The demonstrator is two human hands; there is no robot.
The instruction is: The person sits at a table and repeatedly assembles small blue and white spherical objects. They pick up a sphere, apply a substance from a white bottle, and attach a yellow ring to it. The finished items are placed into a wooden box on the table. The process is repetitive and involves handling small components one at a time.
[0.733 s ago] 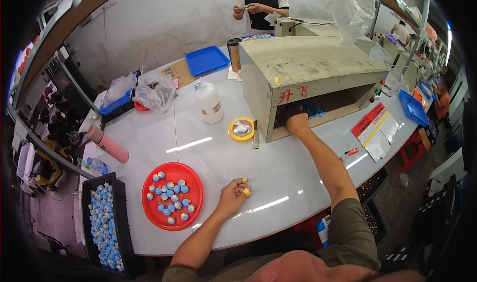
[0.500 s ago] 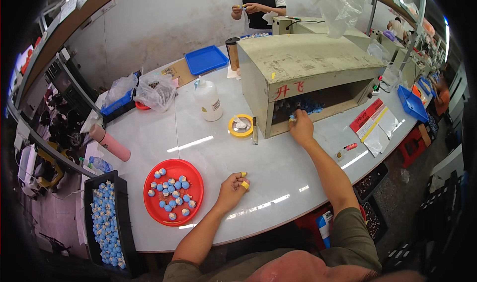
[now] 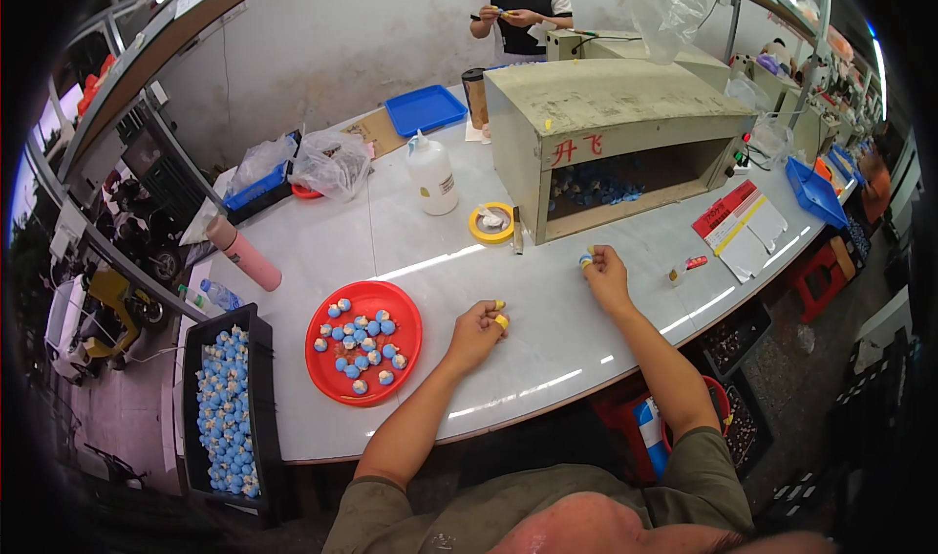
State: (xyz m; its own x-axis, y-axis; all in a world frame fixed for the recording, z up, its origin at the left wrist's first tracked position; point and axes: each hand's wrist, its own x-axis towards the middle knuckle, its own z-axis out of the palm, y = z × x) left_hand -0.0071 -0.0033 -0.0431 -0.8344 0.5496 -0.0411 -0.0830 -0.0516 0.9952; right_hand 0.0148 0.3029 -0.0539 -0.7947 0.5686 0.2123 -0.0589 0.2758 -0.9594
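Blue pieces half fill the red tray (image 3: 410,331) near the tabletop's front edge; right hand (image 3: 608,273) pinches another blue piece (image 3: 585,260), left hand (image 3: 478,329) loosely curled, many still boxed.

I'm looking into a small factory assembly workshop. A long white table (image 3: 410,232) carries a red tray (image 3: 405,344) of small blue pieces, a black crate (image 3: 256,378) full of the same pieces, blue plastic bins (image 3: 426,108), and a worn beige box-shaped cabinet (image 3: 616,105). Another worker (image 3: 518,2) stands at the far end by a stained concrete wall (image 3: 322,36).
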